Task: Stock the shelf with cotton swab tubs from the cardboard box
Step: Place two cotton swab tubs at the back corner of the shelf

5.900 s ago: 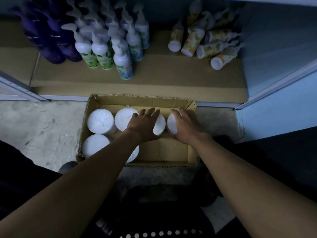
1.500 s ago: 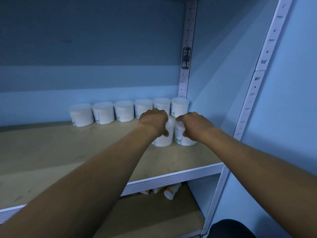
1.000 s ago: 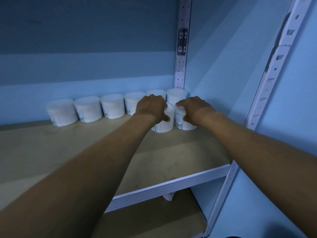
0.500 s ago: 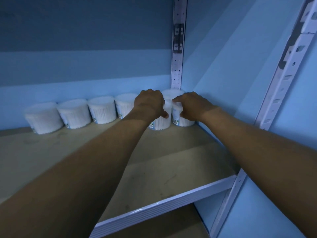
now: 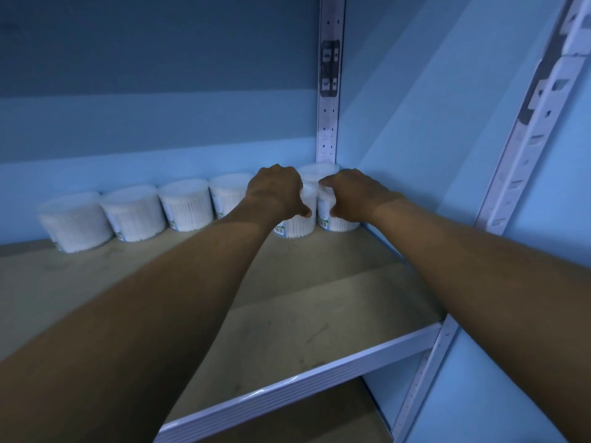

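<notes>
A blue-walled corner bay of metal shelving was recorded, dimly lit, with a perforated upright (image 5: 330,91) at the back corner. Nearest the camera, the white front rail of the shelf (image 5: 307,375) was noted, its brown board bare across the front and middle. Both forearms were extended over the board toward the rear right corner. The left hand (image 5: 277,193) was seen curled over the top of one cotton swab tub (image 5: 295,227), thumb against its side; the right hand (image 5: 350,195) was curled likewise round a second tub (image 5: 339,220) just beside it, near the side wall. Both tubs appeared to be seated on the board, in front of a back row of tubs (image 5: 134,209) lined along the rear wall. The cardboard box was not in view.

Judged step: placement of a pair starting a second row. Next move, as judged: both grips to be released without tipping either tub, then a return to the box for more.
</notes>
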`<state>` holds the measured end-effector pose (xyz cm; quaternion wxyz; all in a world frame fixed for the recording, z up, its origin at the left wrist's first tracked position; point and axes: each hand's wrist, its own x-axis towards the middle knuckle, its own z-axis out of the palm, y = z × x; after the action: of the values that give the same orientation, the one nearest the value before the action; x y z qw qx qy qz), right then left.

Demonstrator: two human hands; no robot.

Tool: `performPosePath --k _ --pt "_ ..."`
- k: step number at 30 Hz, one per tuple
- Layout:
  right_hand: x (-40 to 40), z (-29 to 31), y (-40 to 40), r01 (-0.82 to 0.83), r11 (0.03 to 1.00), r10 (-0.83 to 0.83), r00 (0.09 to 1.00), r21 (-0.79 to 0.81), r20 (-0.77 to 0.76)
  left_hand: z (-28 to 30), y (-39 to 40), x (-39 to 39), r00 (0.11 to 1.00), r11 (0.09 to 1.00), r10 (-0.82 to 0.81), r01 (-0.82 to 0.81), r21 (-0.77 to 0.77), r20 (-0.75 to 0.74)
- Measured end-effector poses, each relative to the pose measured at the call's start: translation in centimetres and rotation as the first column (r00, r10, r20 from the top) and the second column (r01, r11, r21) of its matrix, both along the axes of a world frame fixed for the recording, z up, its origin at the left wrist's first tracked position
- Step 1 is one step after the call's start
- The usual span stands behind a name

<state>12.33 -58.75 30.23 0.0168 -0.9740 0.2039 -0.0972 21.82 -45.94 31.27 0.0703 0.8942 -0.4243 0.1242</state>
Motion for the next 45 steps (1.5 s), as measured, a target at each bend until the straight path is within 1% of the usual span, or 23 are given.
performPosePath --k 4,6,10,13,16,20,23,25,28,32,33,36,38,42,45 --pt "-0.3 0.0 1.1 0.003 1.0 -0.003 1.0 0.008 0.015 -0.1 2.0 -1.2 0.987 0.996 -0.076 0.069 -0.052 -0.141" --pt "-0.2 -0.2 1.5 -0.011 0.999 0.01 1.0 0.051 0.021 0.0 3.5 -2.0 0.978 0.994 -0.093 0.082 -0.069 -0.186" --pt "-2.0 0.9 4.5 0.043 0.995 -0.038 0.998 0.089 -0.051 0.4 7.1 -3.5 0.966 0.999 -0.037 0.036 -0.01 -0.257" --pt "-4.2 1.2 7.2 0.048 0.994 -0.04 0.996 0.102 -0.074 0.5 10.4 -4.7 0.958 0.999 0.019 -0.006 0.046 -0.287" --pt "-6.9 0.8 10.4 0.024 0.992 -0.014 0.997 0.127 -0.076 0.2 14.2 -6.3 0.962 0.996 0.022 0.004 0.093 -0.272" --pt "-10.0 -0.5 14.7 -0.039 0.993 0.047 0.997 0.108 -0.069 -0.6 19.2 -8.6 0.972 0.991 0.021 0.011 0.135 -0.234" --pt "-12.1 -1.2 18.0 -0.089 0.99 0.097 0.993 0.105 -0.068 -1.3 22.7 -10.9 0.971 0.988 0.024 0.014 0.155 -0.239" --pt "-13.4 -1.7 20.5 -0.136 0.984 0.142 0.989 0.113 -0.044 -2.0 25.0 -12.6 0.972 0.99 0.012 0.022 0.141 -0.234" --pt "-15.4 -3.1 24.1 -0.225 0.967 0.226 0.974 0.119 0.008 -3.5 28.6 -14.8 0.975 0.997 0.0 0.019 0.08 -0.221" --pt "-18.0 -6.4 28.7 -0.313 0.94 0.31 0.95 0.136 0.042 -6.0 33.1 -17.8 0.98 1.0 0.008 -0.007 0.004 -0.197" --pt "-18.5 -7.2 29.6 -0.323 0.938 0.32 0.946 0.13 0.038 -6.8 34.2 -18.5 0.983 1.0 0.005 -0.003 0.013 -0.185" --pt "-19.8 -9.6 32.0 -0.333 0.937 0.337 0.941 0.103 -0.016 -9.3 37.0 -20.2 0.986 0.994 0.036 -0.018 0.108 -0.165" --pt "-20.3 -11.0 33.2 -0.33 0.935 0.34 0.938 0.128 -0.07 -11.0 38.5 -20.9 0.983 0.989 0.072 -0.048 0.138 -0.171" --pt "-20.6 -14.1 35.1 -0.309 0.931 0.335 0.934 0.195 -0.121 -14.2 40.7 -22.2 0.963 0.986 0.128 -0.096 0.138 -0.238" --pt "-20.7 -16.0 36.2 -0.31 0.921 0.353 0.921 0.236 -0.166 -16.8 41.9 -22.5 0.93 0.98 0.17 -0.124 0.157 -0.326"
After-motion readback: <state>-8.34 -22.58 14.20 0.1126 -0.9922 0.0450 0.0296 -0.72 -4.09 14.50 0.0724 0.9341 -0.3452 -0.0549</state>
